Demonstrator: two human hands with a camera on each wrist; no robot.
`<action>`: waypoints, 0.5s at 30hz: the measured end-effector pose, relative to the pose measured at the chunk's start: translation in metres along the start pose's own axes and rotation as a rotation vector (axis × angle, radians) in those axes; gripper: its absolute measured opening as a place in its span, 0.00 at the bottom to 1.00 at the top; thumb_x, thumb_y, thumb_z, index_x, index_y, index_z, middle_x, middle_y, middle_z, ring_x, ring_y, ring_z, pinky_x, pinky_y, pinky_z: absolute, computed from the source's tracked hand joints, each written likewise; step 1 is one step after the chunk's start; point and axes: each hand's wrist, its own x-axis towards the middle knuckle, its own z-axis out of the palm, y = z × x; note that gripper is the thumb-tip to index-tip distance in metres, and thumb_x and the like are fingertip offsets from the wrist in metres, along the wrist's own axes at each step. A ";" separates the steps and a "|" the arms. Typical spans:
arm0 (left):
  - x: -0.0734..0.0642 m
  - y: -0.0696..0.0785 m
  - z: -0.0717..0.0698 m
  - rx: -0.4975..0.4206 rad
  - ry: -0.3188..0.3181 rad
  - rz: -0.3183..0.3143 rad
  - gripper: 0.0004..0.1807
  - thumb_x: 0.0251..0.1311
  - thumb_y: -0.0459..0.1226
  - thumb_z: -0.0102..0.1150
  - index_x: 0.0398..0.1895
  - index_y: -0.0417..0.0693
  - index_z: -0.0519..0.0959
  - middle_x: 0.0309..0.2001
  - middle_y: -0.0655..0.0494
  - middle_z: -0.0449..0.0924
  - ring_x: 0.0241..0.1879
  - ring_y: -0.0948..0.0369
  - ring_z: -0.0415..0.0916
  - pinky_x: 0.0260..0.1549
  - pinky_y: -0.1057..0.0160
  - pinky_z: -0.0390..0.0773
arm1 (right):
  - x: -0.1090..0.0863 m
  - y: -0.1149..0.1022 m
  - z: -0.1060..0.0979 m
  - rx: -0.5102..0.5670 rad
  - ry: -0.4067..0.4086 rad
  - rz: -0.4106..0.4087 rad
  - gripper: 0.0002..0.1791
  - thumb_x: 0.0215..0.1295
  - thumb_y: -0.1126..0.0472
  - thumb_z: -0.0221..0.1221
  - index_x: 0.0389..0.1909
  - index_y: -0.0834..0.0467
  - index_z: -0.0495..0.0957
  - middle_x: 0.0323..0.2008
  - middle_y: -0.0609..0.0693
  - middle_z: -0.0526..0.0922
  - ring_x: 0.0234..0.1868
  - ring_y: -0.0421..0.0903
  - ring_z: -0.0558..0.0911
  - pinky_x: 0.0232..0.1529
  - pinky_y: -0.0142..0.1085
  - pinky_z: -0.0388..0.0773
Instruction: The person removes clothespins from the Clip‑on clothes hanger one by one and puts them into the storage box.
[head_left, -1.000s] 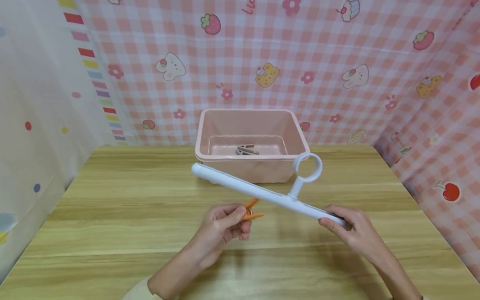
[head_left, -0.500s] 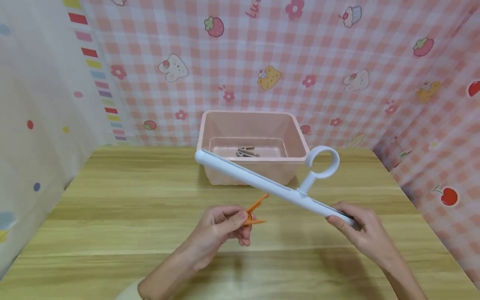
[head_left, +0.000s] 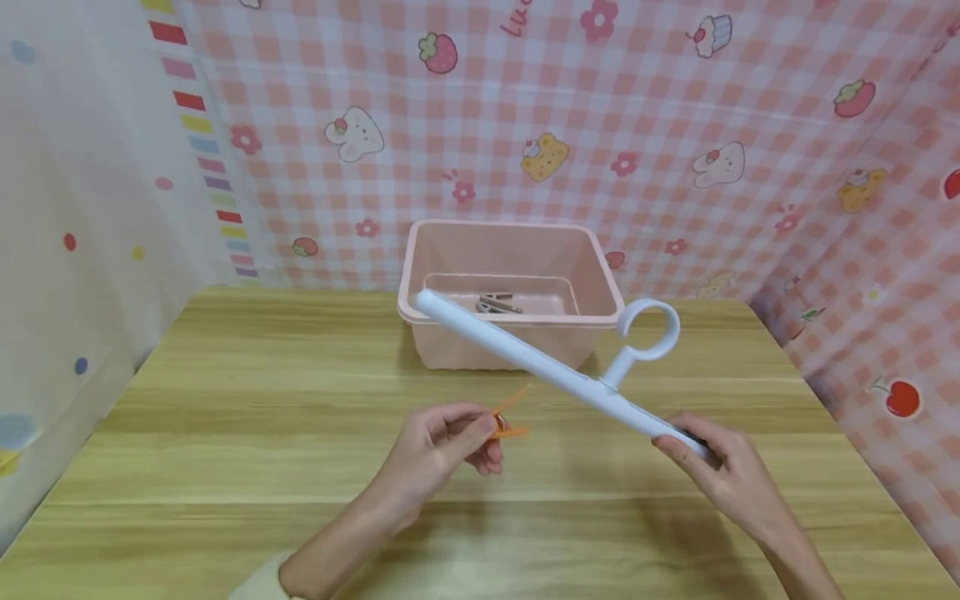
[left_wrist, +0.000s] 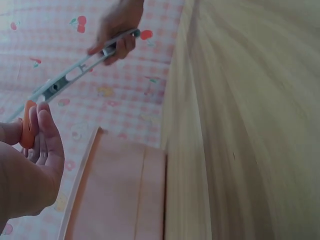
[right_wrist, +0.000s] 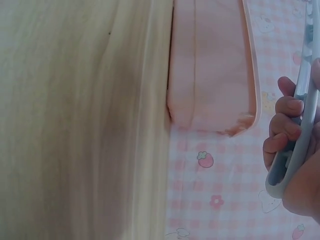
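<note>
In the head view my left hand (head_left: 442,450) pinches an orange clothespin (head_left: 513,432) between thumb and fingers. The pin's two prongs are spread apart, pointing right. My right hand (head_left: 727,475) grips the lower right end of a white hanger (head_left: 525,356), which has a straight bar and a ring-like hook (head_left: 675,333). The bar slants up to the left above the table, its far end in front of the bin's opening. Pin and hanger are apart. In the right wrist view, fingers curl round the bar's rounded end (right_wrist: 278,189), and its hollow side shows.
A pink bin (head_left: 570,320) stands at the back of the wooden table (head_left: 225,433). Inside lie a few brownish-grey clips (head_left: 498,307), partly overlapping. Behind the table hangs a pink checked cloth (head_left: 480,108), with a pale dotted cloth (head_left: 97,167) at the left.
My right hand has shifted slightly right and the hanger has tilted more steeply, its left end rising. The clothespin stays in my left hand, its prongs turning a little.
</note>
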 end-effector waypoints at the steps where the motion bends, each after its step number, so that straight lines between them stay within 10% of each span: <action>1: 0.001 0.000 -0.001 0.019 0.017 0.008 0.18 0.72 0.38 0.57 0.49 0.25 0.78 0.29 0.55 0.85 0.28 0.66 0.84 0.35 0.65 0.86 | -0.001 0.001 -0.001 -0.003 0.002 0.010 0.10 0.66 0.71 0.62 0.36 0.51 0.81 0.18 0.40 0.67 0.15 0.31 0.62 0.14 0.31 0.61; 15: 0.030 0.016 -0.044 0.232 0.177 0.104 0.14 0.70 0.36 0.59 0.51 0.33 0.79 0.41 0.32 0.85 0.32 0.63 0.87 0.38 0.61 0.87 | -0.019 0.024 -0.020 -0.017 0.021 -0.020 0.14 0.63 0.74 0.62 0.34 0.49 0.80 0.18 0.40 0.67 0.15 0.31 0.61 0.14 0.28 0.59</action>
